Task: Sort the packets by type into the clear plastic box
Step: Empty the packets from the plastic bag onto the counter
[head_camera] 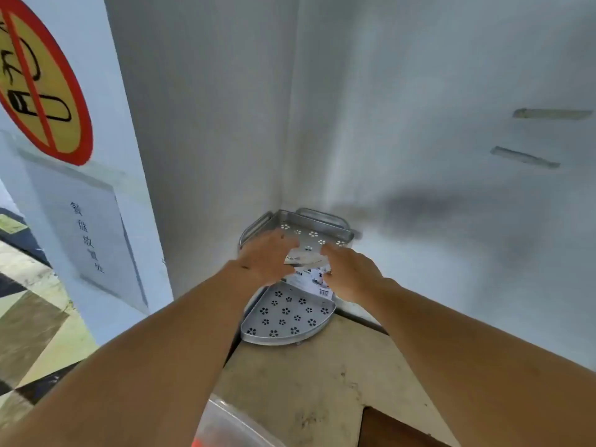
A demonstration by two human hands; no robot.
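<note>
Both hands, left hand (267, 253), right hand (350, 272), apparently on packets (309, 272)

One head-worn wide-angle view looks forward and down, close over both forearms, into a wall corner (283, 156) above the counter (309, 375).

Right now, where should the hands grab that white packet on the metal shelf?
Probably by its two side edges, one hand from each side. The white packet lies flat on the metal corner shelf, and the left hand and right hand already flank it.
</note>
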